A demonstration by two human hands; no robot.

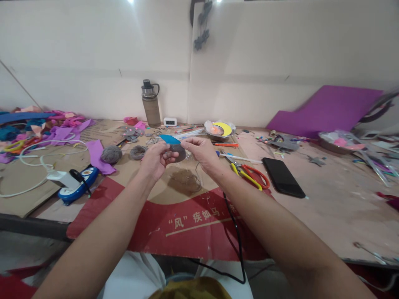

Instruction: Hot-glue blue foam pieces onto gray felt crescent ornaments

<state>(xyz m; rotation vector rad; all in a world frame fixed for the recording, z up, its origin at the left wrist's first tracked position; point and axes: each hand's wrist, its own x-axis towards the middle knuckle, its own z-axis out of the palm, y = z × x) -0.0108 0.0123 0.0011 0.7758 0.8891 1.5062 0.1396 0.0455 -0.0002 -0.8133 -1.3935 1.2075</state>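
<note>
Above the middle of the table, my left hand [155, 160] pinches a rounded dark grey piece [180, 154] with a blue, pointed piece [169, 139] along its top edge. Both look like felt or thin foam; I cannot tell how they are joined. My right hand [201, 153] has its thumb and forefinger closed at the right end of the blue piece. Anything finer between those fingertips is too small to make out. Close to my left hand lie a grey yarn ball [111, 154] and a smaller grey coil [138, 152].
Pliers [249, 171] with red and yellow handles and a black phone [283, 177] lie right of my hands. A bottle [151, 106] stands by the wall. Left are a blue power strip [77, 185] and coloured scraps [67, 128]. A black cable [237, 232] hangs over the front edge.
</note>
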